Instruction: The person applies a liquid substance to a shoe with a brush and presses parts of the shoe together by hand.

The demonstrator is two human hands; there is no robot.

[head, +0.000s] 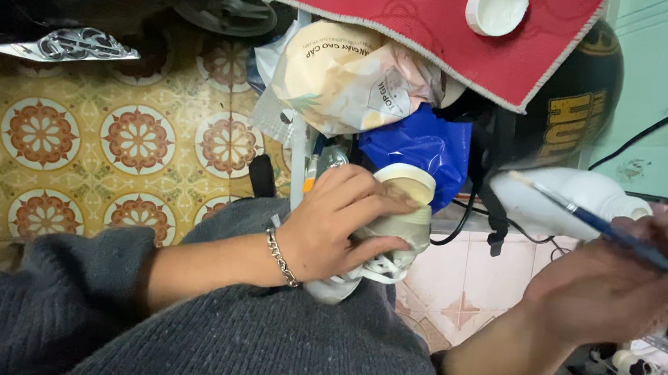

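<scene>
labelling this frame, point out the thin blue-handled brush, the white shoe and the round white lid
thin blue-handled brush (598, 223), head view, mid handle
white shoe (408, 236), head view, its side
round white lid (497, 7), head view, inner face

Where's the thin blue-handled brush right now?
In the head view, far right: the thin blue-handled brush is held in the right hand, its pale tip pointing up-left across the white plastic bottle, apart from the white shoe in the left hand.

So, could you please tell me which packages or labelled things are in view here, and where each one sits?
Crumpled cream plastic bag with print: top centre, under the red mat.
Glossy blue plastic bag: just below it.
Black round helmet with yellow lettering: upper right.
White plastic bottle: lying at right.
</scene>
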